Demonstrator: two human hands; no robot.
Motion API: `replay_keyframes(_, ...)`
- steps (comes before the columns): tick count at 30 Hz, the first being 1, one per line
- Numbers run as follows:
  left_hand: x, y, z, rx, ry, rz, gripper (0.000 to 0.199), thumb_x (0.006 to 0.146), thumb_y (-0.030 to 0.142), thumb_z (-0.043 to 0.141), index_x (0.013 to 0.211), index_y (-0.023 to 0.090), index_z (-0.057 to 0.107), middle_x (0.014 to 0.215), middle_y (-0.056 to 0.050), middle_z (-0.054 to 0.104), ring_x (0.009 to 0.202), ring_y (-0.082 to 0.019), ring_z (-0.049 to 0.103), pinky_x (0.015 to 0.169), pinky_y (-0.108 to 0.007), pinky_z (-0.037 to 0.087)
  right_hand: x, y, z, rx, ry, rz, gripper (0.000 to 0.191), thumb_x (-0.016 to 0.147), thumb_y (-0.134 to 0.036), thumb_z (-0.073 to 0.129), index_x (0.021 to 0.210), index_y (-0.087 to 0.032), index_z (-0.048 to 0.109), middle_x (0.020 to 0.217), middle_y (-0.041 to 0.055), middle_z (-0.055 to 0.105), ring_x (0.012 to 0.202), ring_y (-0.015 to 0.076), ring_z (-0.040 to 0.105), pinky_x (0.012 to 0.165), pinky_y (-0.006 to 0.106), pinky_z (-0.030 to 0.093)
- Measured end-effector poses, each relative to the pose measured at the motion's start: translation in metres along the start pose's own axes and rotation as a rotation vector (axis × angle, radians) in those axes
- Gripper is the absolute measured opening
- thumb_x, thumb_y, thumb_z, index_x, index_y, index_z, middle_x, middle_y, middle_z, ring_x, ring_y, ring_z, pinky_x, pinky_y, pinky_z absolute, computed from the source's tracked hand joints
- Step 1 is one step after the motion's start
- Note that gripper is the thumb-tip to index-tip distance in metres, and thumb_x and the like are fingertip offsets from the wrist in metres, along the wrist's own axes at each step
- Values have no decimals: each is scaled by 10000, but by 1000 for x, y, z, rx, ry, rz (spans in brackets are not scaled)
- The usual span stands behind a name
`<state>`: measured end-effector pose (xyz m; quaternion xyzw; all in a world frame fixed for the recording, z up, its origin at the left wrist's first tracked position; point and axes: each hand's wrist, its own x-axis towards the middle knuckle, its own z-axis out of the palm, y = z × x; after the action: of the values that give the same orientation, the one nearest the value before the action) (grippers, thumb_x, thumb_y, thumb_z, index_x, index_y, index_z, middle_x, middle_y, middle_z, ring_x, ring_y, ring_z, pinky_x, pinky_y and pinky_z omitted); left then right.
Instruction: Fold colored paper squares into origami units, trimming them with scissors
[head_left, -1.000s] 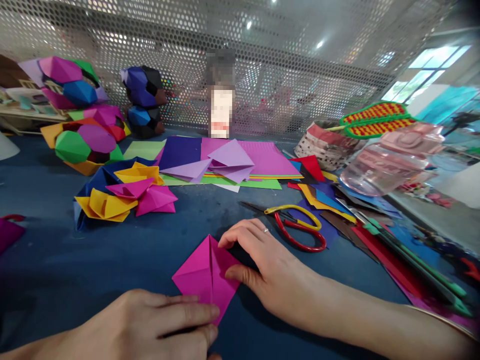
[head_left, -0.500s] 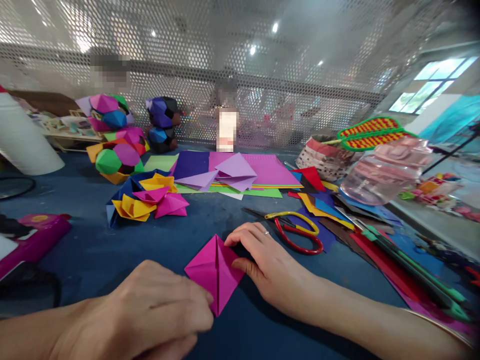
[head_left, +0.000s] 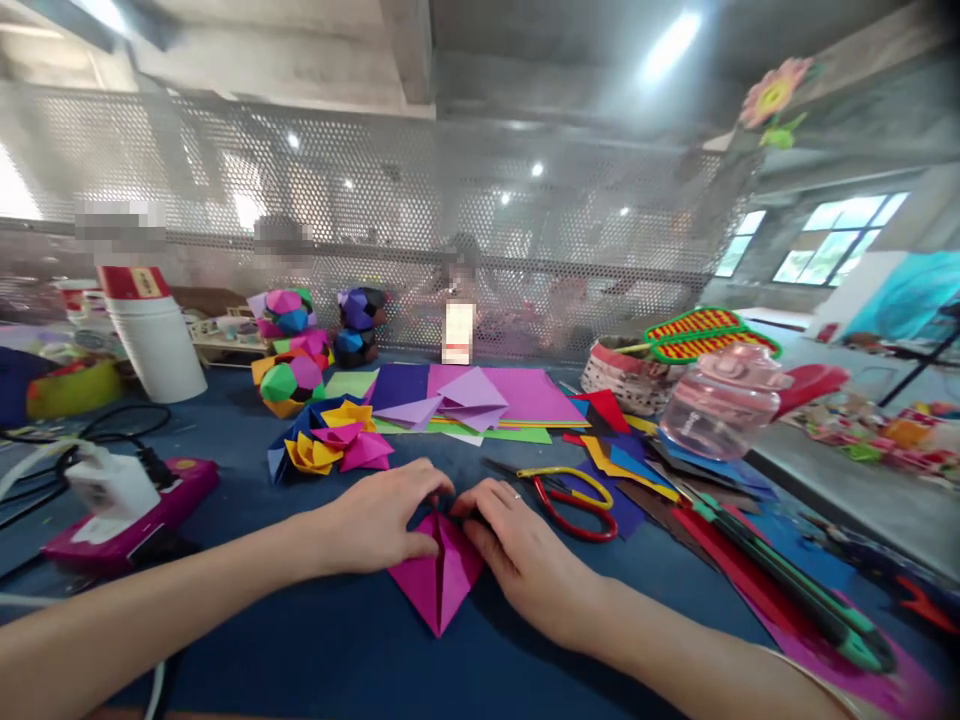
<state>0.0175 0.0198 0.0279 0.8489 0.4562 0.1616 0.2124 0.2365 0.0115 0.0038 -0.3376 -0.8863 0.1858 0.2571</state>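
Note:
A magenta folded origami paper (head_left: 438, 590) lies on the dark blue table in front of me, diamond-shaped, with a slit down its middle. My left hand (head_left: 382, 515) is curled over its top left side, thumb on the left flap and fingertips near the top corner. On the upper right edge, my right hand (head_left: 525, 560) pinches the paper with bent fingers and thumb. The top corner is partly hidden by the fingers. Just beyond my right hand lie scissors (head_left: 574, 505) with red and yellow handles.
Folded paper pieces (head_left: 330, 440) and paper balls (head_left: 289, 385) stand at the left. A paper stack (head_left: 525, 395) lies at the back. A clear bottle (head_left: 720, 410), a cutter (head_left: 795, 580) and loose sheets are at the right. A power strip (head_left: 135, 510) sits at the far left.
My left hand has moved from the paper's bottom corner up to its top left side. My right hand stays at the right edge. The view has tilted upward.

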Motion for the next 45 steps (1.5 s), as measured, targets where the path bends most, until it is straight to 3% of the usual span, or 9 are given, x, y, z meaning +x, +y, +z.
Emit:
replay_keyframes(7,10,-6,-9,-144,-52,-34,129,696,161,775,719,159,647,608,57,551,577,-117,511,513,-226,326,-6,-8,-6,81,-1,51,190,1023,-333,464,1150,-218,547,1127,74,598,1049,215,568,942,392,468)
replay_keyframes(11,13,-22,-13,-319,96,-129,187,931,292,648,842,129,626,730,30,591,590,-98,553,543,-223,468,-3,-10,-6,282,50,117,483,988,-434,530,1391,-218,375,1244,101,602,1129,227,591,984,415,467)
replay_keyframes(14,16,-33,-8,-490,178,-199,239,992,358,569,1042,130,618,835,-4,636,603,-98,591,544,-234,520,11,-9,-1,465,132,169,677,941,-432,610,1466,-201,251,1251,119,619,1099,230,629,963,414,487)
replay_keyframes(18,19,-38,-1,-692,258,-211,277,990,366,572,1140,136,608,978,-48,662,750,-144,656,657,-301,576,42,-4,9,563,205,201,504,934,-337,610,1360,-164,404,1179,103,664,1069,219,651,940,365,508)
replay_keyframes(22,17,-39,-1,-799,334,-223,300,981,352,588,1200,146,594,1084,-72,656,856,-177,668,734,-350,587,75,3,22,555,273,277,266,996,-350,511,1124,-131,591,923,58,682,821,203,670,741,356,556)
replay_keyframes(27,13,-42,-6,-840,380,-250,320,972,340,602,1232,154,586,1172,-89,637,956,-210,662,806,-398,581,102,10,30,532,350,321,299,975,-366,595,1183,-152,611,1134,75,648,942,197,659,810,393,569)
replay_keyframes(32,14,-44,-6,-835,396,-253,321,968,334,609,1233,155,587,1190,-92,631,983,-218,657,828,-412,576,99,8,34,528,351,348,303,975,-353,597,1203,-154,603,1159,81,642,955,202,659,809,394,574)
replay_keyframes(40,14,-43,-3,-854,412,-163,310,965,328,613,1220,152,595,1192,-92,632,991,-220,656,837,-415,573,80,1,30,508,199,268,271,982,-334,593,1177,-146,601,983,40,663,734,132,651,639,286,572)
replay_keyframes(45,12,-40,-3,-820,400,-138,310,963,319,618,1224,153,591,1191,-91,630,986,-218,655,825,-409,577,81,13,24,417,246,231,286,977,-337,599,1195,-151,601,1073,62,659,842,166,665,723,337,584)
